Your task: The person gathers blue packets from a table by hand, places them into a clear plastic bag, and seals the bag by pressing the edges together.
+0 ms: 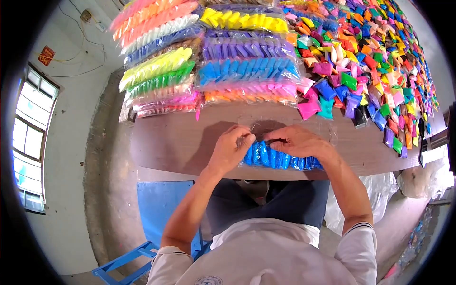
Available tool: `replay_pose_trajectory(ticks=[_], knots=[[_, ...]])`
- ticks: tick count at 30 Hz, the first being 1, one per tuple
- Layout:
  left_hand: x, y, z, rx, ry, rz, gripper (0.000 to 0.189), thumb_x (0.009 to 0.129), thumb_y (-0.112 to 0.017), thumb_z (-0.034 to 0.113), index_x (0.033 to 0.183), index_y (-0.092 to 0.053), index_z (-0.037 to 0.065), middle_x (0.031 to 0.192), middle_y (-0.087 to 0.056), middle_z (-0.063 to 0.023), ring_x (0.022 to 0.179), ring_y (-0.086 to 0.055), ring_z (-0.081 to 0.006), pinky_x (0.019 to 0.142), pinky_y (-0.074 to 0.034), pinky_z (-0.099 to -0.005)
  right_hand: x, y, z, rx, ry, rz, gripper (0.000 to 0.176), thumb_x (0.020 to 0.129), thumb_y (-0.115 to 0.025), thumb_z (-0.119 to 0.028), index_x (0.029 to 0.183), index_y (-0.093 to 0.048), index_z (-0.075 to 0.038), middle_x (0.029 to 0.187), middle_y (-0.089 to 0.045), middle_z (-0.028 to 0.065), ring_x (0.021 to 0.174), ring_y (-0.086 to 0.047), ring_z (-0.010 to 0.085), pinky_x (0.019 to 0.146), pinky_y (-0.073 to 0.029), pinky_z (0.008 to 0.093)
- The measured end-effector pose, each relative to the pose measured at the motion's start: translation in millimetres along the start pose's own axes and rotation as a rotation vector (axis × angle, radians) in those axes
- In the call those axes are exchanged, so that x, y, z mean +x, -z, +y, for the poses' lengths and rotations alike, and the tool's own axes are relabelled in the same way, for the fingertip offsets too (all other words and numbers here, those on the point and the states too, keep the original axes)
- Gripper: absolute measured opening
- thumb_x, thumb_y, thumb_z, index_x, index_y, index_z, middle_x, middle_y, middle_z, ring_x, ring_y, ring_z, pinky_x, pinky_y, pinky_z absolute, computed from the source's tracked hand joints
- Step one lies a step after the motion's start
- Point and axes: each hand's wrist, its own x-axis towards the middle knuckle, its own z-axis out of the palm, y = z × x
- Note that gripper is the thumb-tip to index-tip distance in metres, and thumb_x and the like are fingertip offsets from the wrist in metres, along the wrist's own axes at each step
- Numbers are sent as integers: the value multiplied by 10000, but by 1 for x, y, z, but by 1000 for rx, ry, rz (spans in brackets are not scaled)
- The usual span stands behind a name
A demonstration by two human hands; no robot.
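A clear plastic bag (270, 158) with a row of small blue packets in it lies flat near the table's front edge. My left hand (232, 146) is at its upper left corner, thumb and fingers pinched together on the thin film. Over the bag's far side reaches my right hand (298, 141), its fingers curled and closed at the film, covering part of the blue packets. The thin, see-through film is hard to make out between the fingertips.
Filled bags of one-colour packets, such as a yellow bag (244, 20) and a light-blue bag (247, 71), are stacked across the brown table (171, 145). A large heap of mixed coloured packets (351, 57) spreads to the right. A blue chair (164, 209) stands at left.
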Motion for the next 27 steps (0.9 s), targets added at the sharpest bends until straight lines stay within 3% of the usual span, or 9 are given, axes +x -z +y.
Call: replay_pose_trajectory(ticks=[4, 9, 12, 17, 19, 21, 24, 27], knots=[[-4, 5, 16, 62, 120, -181, 303, 911, -703, 268, 1039, -657, -3, 982, -684, -119, 909, -645, -217, 793, -500, -317, 2, -1, 3, 49, 28, -57, 265, 948, -574, -244, 1126, -693, -87, 1020, -692, 170, 969, -649, 356, 836, -504, 437], [-13, 1, 5, 95, -40, -123, 278, 900, -710, 273, 1018, -676, 23, 957, -703, -106, 873, -644, -245, 769, -502, -356, 0, -2, 1, -1, 25, -13, 245, 953, -566, -246, 1077, -697, -79, 1008, -692, 167, 968, -649, 350, 833, -501, 439], [-15, -4, 6, 78, 42, -102, 249, 915, -687, 245, 1021, -679, 20, 951, -707, -120, 875, -637, -269, 772, -497, -371, 0, -3, 1, -13, -4, -17, 251, 955, -570, -256, 1092, -694, -85, 1015, -691, 164, 973, -648, 350, 839, -500, 438], [-16, -9, 6, 138, -15, -59, 238, 945, -639, 230, 1023, -677, 9, 942, -696, -155, 872, -634, -310, 784, -494, -389, -4, -6, -5, -14, -50, 61, 270, 965, -571, -255, 1158, -687, -105, 1068, -686, 162, 1012, -640, 360, 865, -496, 439], [-17, -11, 5, 145, 3, -58, 242, 954, -625, 231, 1025, -674, 6, 938, -693, -164, 876, -635, -321, 789, -494, -393, 0, -12, 11, -17, 152, 18, 282, 975, -557, -237, 1200, -674, -112, 1094, -681, 166, 1043, -630, 364, 887, -492, 444], [-19, -14, 1, 120, 26, -39, 213, 964, -594, 241, 1000, -659, 42, 924, -674, -152, 914, -608, -371, 825, -482, -446, 1, -11, 10, -18, 141, -7, 276, 977, -552, -229, 1192, -676, -108, 1088, -681, 169, 1048, -627, 363, 892, -490, 447], [-19, -13, 6, 182, 7, -21, 230, 972, -593, 211, 1026, -663, -1, 937, -690, -167, 905, -642, -334, 814, -496, -400, 1, -10, 5, -26, 107, -33, 261, 975, -546, -214, 1169, -680, -101, 1085, -679, 174, 1052, -624, 366, 897, -489, 450], [-21, -16, 13, 142, 5, 35, 170, 957, -598, 193, 1005, -651, 38, 944, -681, -154, 946, -613, -377, 859, -481, -445, 1, -10, 5, -51, 77, -30, 241, 970, -563, -202, 1143, -682, -84, 1078, -678, 164, 1041, -628, 357, 891, -494, 436]])
